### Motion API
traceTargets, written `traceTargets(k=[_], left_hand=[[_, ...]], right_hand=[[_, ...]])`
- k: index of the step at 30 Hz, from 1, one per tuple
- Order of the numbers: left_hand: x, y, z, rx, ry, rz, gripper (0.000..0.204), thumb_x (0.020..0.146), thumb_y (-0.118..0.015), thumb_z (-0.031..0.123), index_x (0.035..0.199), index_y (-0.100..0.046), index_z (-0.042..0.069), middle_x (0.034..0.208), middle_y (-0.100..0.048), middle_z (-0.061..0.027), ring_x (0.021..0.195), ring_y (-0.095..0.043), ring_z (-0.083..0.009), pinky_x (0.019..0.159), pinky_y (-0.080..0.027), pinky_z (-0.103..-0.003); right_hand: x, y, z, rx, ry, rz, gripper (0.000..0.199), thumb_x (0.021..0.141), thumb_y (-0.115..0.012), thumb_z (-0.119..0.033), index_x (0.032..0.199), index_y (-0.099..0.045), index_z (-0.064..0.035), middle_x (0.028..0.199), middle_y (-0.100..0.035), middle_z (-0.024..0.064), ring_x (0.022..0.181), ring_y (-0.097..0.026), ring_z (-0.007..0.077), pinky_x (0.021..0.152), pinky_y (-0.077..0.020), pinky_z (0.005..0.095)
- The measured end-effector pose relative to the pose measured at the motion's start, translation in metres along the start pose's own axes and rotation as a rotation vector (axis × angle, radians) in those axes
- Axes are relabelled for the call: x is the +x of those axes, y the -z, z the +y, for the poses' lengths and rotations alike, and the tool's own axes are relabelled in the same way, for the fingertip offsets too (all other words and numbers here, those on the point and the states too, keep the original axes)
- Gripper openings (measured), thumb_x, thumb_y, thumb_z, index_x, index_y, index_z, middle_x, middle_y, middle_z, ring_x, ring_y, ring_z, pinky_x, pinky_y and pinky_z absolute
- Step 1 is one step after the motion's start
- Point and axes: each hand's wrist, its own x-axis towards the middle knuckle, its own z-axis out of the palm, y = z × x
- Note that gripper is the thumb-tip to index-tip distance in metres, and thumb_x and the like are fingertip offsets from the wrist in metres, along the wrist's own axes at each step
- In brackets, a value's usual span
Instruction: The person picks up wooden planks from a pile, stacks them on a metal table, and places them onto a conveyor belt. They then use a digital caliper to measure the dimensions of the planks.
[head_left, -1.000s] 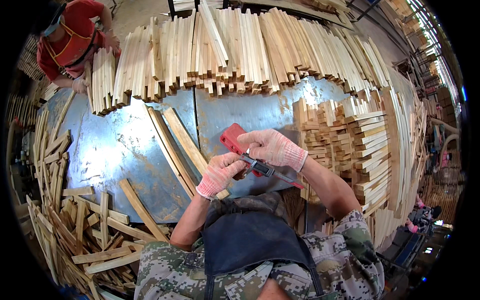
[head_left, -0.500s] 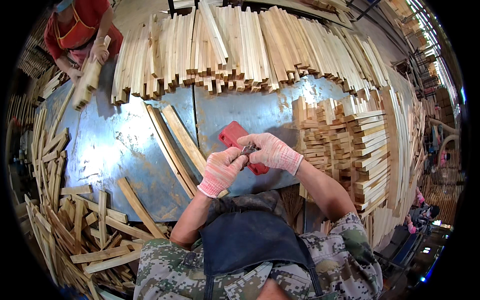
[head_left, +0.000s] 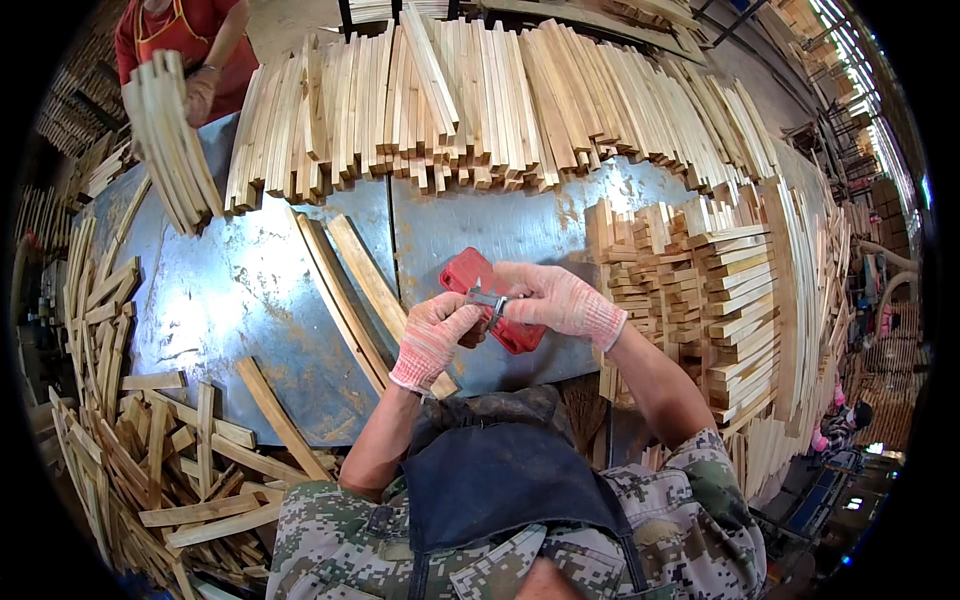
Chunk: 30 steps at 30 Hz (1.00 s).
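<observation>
Both my hands wear pale pink knit gloves and meet over the near part of the metal tabletop (head_left: 500, 215). A small grey metal caliper (head_left: 485, 298) is between them, its pointed jaws showing upward. My left hand (head_left: 432, 338) pinches one end, and my right hand (head_left: 562, 300) grips the body from the other side. Beneath my right hand lies a red plastic case (head_left: 463, 267), partly covered by it. Two long wooden strips (head_left: 366, 265) lie on the table beside my left hand, one end close to the glove.
A long row of stacked wooden strips (head_left: 480, 100) spans the table's far side. Cross-stacked pieces (head_left: 740, 300) stand at the right. Loose offcuts (head_left: 200, 450) heap up at the left. Across the table, a person in a red apron (head_left: 215, 50) holds a bundle of strips (head_left: 172, 140).
My hands have drawn slightly apart, the right one shifting right, so more of the caliper shows. The other person's bundle has been raised and turned, fanning out.
</observation>
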Motion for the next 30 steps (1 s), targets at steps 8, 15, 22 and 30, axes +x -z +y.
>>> traceTargets(k=[8, 15, 22, 30], left_hand=[[-0.009, 0.018, -0.005, -0.219, 0.179, -0.179, 0.029, 0.104, -0.069, 0.033, 0.103, -0.075, 0.004, 0.086, -0.069, -0.0033, 0.073, -0.064, -0.0132, 0.069, -0.053, -0.033], [0.005, 0.029, -0.05, -0.857, 0.271, -0.24, 0.033, 0.1, -0.079, 0.038, 0.113, -0.074, 0.008, 0.096, -0.078, -0.0015, 0.076, -0.072, -0.0101, 0.059, -0.055, -0.024], [-0.025, 0.023, -0.047, -0.742, 0.047, -0.286, 0.024, 0.105, -0.07, 0.033, 0.097, -0.069, 0.01, 0.077, -0.07, 0.0022, 0.061, -0.064, -0.0113, 0.052, -0.05, -0.026], [-0.014, 0.009, -0.012, -0.747, 0.222, -0.396, 0.036, 0.103, -0.072, 0.044, 0.108, -0.065, 0.009, 0.079, -0.05, 0.0042, 0.066, -0.048, -0.0088, 0.055, -0.037, -0.024]], right_hand=[[-0.037, -0.026, -0.028, -0.672, 0.244, 0.186, 0.059, 0.091, -0.078, -0.035, 0.146, -0.063, -0.0169, 0.105, -0.075, 0.0163, 0.093, -0.074, 0.0349, 0.083, -0.0587, 0.0435], [-0.011, -0.023, -0.005, -0.599, 0.361, 0.195, 0.066, 0.08, -0.087, -0.023, 0.138, -0.067, 0.0035, 0.097, -0.076, 0.0173, 0.081, -0.075, 0.0271, 0.076, -0.0603, 0.0368], [0.011, -0.014, 0.007, -0.322, 0.466, 0.349, 0.061, 0.089, -0.074, -0.019, 0.142, -0.061, 0.0101, 0.087, -0.058, 0.002, 0.077, -0.053, 0.0125, 0.072, -0.0489, 0.0285], [-0.006, -0.024, -0.043, -0.436, 0.322, 0.082, 0.056, 0.086, -0.078, -0.016, 0.138, -0.067, 0.0007, 0.095, -0.075, 0.0083, 0.084, -0.067, 0.0108, 0.08, -0.0564, 0.0299]])
